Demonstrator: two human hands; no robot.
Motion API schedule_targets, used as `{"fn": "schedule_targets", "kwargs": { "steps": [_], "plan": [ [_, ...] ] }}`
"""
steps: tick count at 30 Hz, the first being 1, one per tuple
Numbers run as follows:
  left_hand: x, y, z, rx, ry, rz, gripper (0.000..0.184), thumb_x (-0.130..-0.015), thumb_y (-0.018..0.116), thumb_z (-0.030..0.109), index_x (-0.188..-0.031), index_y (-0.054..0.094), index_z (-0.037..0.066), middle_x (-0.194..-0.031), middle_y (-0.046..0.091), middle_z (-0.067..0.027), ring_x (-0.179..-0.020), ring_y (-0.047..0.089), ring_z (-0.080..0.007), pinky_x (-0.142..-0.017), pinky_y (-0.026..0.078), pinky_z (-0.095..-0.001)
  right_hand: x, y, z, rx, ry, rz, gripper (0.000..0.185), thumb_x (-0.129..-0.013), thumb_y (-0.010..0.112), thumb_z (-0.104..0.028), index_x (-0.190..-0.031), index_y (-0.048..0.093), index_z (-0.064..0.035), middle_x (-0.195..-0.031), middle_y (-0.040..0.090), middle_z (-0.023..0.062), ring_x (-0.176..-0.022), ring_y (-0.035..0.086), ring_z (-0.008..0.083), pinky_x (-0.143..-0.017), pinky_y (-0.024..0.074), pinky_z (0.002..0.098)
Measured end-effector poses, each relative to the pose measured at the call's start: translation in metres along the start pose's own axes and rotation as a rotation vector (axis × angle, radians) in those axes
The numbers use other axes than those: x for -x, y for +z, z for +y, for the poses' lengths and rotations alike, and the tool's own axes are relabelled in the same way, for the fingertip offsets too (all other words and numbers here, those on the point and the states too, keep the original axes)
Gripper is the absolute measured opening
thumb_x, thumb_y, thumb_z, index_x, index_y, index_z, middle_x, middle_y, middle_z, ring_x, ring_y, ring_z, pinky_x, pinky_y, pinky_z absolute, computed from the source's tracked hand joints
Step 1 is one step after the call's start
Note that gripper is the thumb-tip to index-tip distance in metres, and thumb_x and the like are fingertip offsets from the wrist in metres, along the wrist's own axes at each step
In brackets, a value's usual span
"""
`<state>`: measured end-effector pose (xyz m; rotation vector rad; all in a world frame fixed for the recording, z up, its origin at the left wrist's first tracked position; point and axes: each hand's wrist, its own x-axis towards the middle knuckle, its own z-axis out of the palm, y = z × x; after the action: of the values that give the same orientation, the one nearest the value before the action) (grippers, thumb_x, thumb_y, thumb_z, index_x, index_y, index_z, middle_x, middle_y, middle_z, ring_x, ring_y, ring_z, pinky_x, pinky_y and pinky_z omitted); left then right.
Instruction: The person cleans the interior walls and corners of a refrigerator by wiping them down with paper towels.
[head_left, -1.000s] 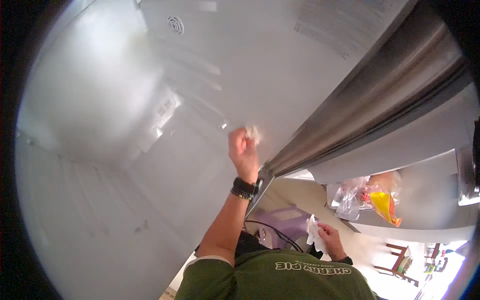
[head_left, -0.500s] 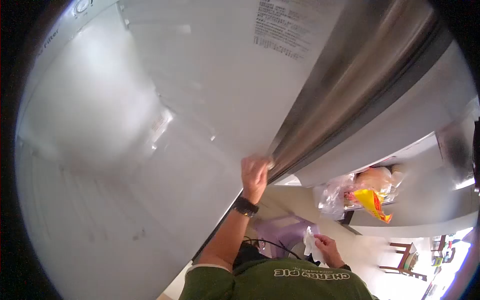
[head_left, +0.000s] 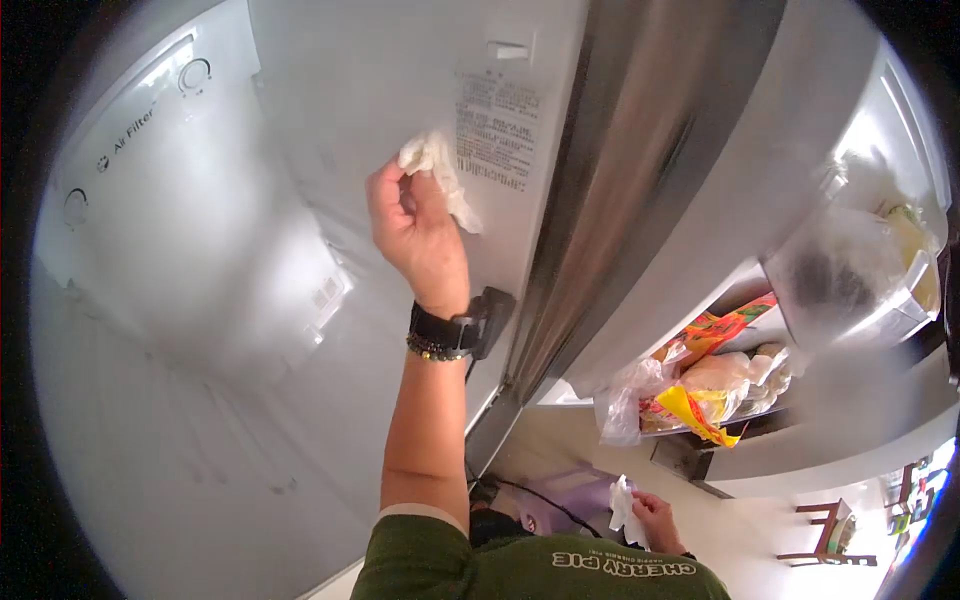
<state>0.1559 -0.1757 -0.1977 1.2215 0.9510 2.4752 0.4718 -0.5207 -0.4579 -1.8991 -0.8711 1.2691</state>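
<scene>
My left hand point(head_left: 415, 220) is closed around a crumpled white tissue point(head_left: 432, 160), raised in front of the white inner side wall point(head_left: 330, 90) of an open fridge, beside a printed label point(head_left: 495, 130). Whether the tissue touches the wall I cannot tell. A black watch point(head_left: 440, 328) and a beaded bracelet circle that wrist. Low at the right of my body, my right hand point(head_left: 656, 520) pinches another white tissue point(head_left: 625, 510). The back panel point(head_left: 190, 190) of the fridge carries the words "Air Filter" and two dials.
To the right, the open fridge door point(head_left: 640, 300) holds bagged food point(head_left: 720, 380) and a yellow-red packet point(head_left: 695, 415) in its shelf. Clear bins point(head_left: 870, 270) sit higher on the door. Below are a purple stool point(head_left: 575, 495), a dark cable point(head_left: 545, 500) and a wooden chair point(head_left: 830, 530).
My left hand has moved up and left from the fridge wall's front edge to beside the label, bringing its tissue into plain view. My right hand stays low with its tissue. The view has shifted.
</scene>
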Motion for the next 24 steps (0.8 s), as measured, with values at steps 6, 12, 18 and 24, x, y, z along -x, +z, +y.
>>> {"fn": "schedule_targets", "kwargs": {
  "steps": [6,12,18,24],
  "plan": [
    [-0.002,-0.010,-0.010,-0.249,0.263,0.031,0.026,-0.083,0.054,-0.005,-0.106,0.058,0.003,-0.096,0.051,-0.0035,-0.076,0.053,-0.0111,-0.063,0.045,-0.0236,-0.002,-0.002,0.001,-0.050,-0.036,-0.021,0.030,-0.085,0.055,-0.011,-0.110,0.059,0.0038,-0.085,0.062,0.0058,-0.072,0.055,0.0095,-0.065,0.0452,0.0230],
    [0.015,-0.021,0.002,-0.388,0.466,-0.221,0.043,-0.081,0.055,-0.005,-0.123,0.051,0.003,-0.113,0.045,-0.0093,-0.077,0.054,-0.0149,-0.068,0.048,-0.0282,-0.016,-0.003,0.009,-0.056,-0.048,-0.023,0.028,-0.083,0.056,-0.014,-0.105,0.062,0.0023,-0.083,0.062,0.0040,-0.071,0.055,0.0094,-0.064,0.0454,0.0238],
    [-0.015,-0.019,0.004,-0.099,0.150,-0.216,0.043,-0.081,0.060,-0.003,-0.122,0.051,0.003,-0.110,0.049,-0.0082,-0.088,0.054,-0.0141,-0.072,0.048,-0.0254,-0.010,0.004,0.001,-0.075,-0.048,-0.027,0.027,-0.084,0.055,-0.012,-0.106,0.061,0.0025,-0.086,0.063,0.0053,-0.072,0.056,0.0099,-0.064,0.0457,0.0236],
    [-0.023,0.012,0.034,-0.253,0.537,-0.280,0.043,-0.079,0.059,-0.006,-0.119,0.057,0.008,-0.106,0.048,-0.0072,-0.088,0.051,-0.0158,-0.074,0.046,-0.0271,-0.010,0.010,-0.009,-0.048,-0.058,-0.047,0.027,-0.086,0.056,-0.011,-0.108,0.060,0.0033,-0.087,0.064,0.0072,-0.073,0.058,0.0104,-0.065,0.0466,0.0235]
  ]
}}
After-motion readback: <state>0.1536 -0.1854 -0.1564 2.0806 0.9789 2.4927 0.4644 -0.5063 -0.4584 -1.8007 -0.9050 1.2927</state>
